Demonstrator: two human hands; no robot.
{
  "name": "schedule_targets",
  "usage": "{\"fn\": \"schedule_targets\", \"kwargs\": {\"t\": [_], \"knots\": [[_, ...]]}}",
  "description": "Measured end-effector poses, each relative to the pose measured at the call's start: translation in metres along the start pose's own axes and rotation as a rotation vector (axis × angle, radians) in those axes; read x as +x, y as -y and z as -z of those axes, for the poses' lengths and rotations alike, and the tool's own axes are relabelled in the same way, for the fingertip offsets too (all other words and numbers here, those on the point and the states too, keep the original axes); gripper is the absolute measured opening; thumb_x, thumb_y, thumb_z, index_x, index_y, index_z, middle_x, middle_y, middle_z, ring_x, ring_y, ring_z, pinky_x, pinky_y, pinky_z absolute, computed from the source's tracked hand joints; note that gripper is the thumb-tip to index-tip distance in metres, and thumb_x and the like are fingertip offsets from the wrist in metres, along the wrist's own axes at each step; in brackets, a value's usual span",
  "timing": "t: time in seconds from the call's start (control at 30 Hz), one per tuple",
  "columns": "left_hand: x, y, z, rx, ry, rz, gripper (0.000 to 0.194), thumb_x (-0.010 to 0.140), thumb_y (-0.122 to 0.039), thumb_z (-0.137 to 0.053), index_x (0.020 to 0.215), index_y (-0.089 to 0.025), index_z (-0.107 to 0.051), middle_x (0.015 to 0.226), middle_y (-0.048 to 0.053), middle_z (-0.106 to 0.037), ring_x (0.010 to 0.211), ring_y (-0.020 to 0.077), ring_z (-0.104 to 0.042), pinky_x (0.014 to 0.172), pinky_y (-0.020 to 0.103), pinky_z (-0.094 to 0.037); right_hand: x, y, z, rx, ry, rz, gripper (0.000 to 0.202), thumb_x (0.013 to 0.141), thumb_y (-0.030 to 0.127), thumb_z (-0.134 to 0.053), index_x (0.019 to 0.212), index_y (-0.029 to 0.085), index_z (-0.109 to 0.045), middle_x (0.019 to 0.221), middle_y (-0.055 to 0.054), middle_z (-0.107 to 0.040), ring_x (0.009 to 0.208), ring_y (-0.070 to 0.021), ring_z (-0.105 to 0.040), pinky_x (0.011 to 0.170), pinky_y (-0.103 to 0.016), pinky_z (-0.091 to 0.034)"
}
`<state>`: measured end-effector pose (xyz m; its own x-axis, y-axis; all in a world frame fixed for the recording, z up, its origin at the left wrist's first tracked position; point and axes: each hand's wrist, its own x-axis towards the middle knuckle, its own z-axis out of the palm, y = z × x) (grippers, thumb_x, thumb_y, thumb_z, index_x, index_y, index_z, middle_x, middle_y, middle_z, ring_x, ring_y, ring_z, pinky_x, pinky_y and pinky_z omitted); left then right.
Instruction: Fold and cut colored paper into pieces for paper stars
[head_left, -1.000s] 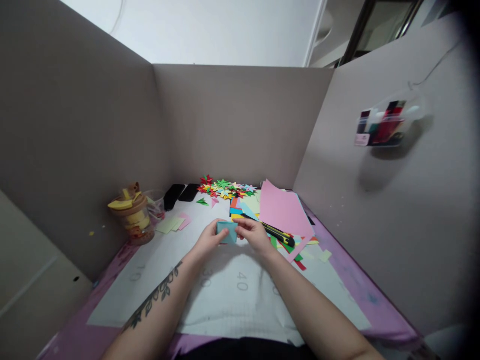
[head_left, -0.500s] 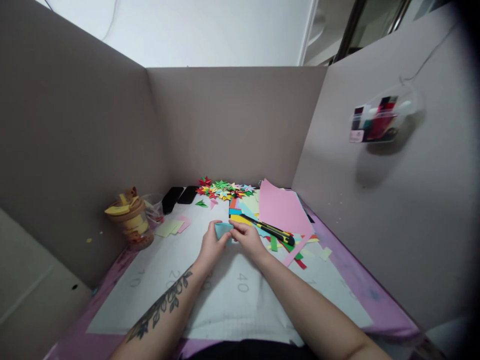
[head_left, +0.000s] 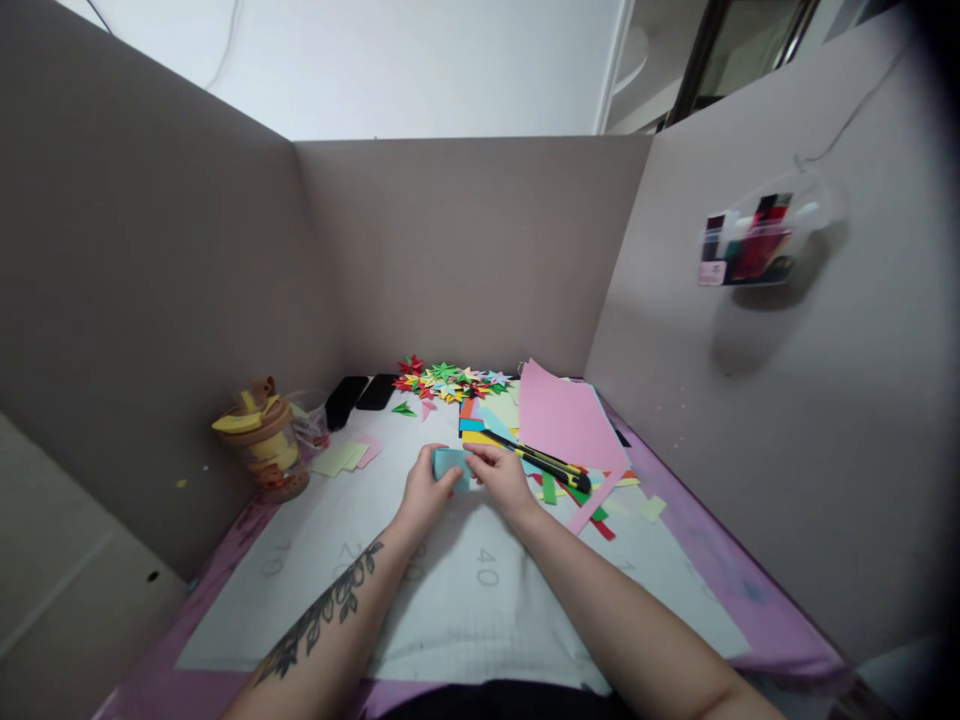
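Together, two hands (left hand (head_left: 424,492), right hand (head_left: 504,478)), one blue paper (head_left: 451,464)

Views: one only — a head-worn camera.
Position: set above the near edge of the desk (head_left: 675,610).
Direction: aimed forward and down, toward the back partition (head_left: 465,250).
Nearness: the hands are seen close — at mid-frame.
Shared scene: nothing, as no second view is given.

Small folded light-blue paper (head_left: 451,466), between fingertips
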<state>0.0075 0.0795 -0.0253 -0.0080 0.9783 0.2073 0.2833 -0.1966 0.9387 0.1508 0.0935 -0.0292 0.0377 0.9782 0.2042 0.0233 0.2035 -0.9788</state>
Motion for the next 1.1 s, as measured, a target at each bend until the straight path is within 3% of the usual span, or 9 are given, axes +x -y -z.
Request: {"fn": "schedule_targets", "kwargs": {"t": [0.23,0.43,0.63,0.9,1.1], "knots": [[0.002,0.004,0.003,-0.264,0.157,0.089,0.041,0.072,-0.041,-0.065,0.103,-0.019,-0.051,0.089,0.003,-0.06,0.076,0.017,-0.058,0.057,0.024,-0.047,0.002,-0.001,0.005,0.01,0.009,-0.016,0.043,0.065,0.036,-0.064,0.099,0.011,-0.07,0.064,-0.002,-0.065,0.048,-0.0107,-0.05,0.048,-0.025,-0.044],[0.005,0.009,0.007,-0.422,0.296,0.068,0.038,0.074,-0.041,-0.066,0.101,-0.017,-0.054,0.089,0.003,-0.06,0.075,0.0152,-0.056,0.064,0.026,-0.045,-0.001,0.002,0.007,-0.089,-0.013,0.13,0.03,0.069,0.03,-0.061,0.094,0.015,-0.067,0.057,0.003,-0.055,0.05,-0.0105,-0.048,0.048,-0.023,-0.042],[0.008,0.019,0.009,-0.405,0.326,0.032,0.036,0.077,-0.042,-0.064,0.101,-0.017,-0.055,0.092,0.004,-0.061,0.08,0.0165,-0.056,0.07,0.028,-0.044,-0.001,0.008,0.007,-0.038,0.003,0.102,0.02,0.067,0.029,-0.062,0.082,0.017,-0.06,0.056,0.005,-0.053,0.051,-0.0113,-0.051,0.048,-0.022,-0.041],[0.007,0.013,0.011,-0.401,0.359,0.041,0.04,0.076,-0.049,-0.062,0.098,-0.017,-0.054,0.096,0.007,-0.063,0.083,0.0183,-0.058,0.071,0.029,-0.045,0.002,0.003,0.009,-0.021,-0.015,0.002,0.026,0.063,0.031,-0.065,0.083,0.015,-0.067,0.058,0.0,-0.061,0.051,-0.0136,-0.056,0.047,-0.024,-0.042],[0.006,0.011,0.012,-0.366,0.365,0.078,0.039,0.075,-0.048,-0.063,0.096,-0.017,-0.053,0.094,0.005,-0.062,0.083,0.0179,-0.058,0.071,0.029,-0.046,0.0,0.004,0.008,-0.079,-0.06,0.039,0.026,0.064,0.032,-0.064,0.084,0.015,-0.069,0.064,-0.003,-0.066,0.053,-0.0156,-0.058,0.048,-0.026,-0.044]]}}
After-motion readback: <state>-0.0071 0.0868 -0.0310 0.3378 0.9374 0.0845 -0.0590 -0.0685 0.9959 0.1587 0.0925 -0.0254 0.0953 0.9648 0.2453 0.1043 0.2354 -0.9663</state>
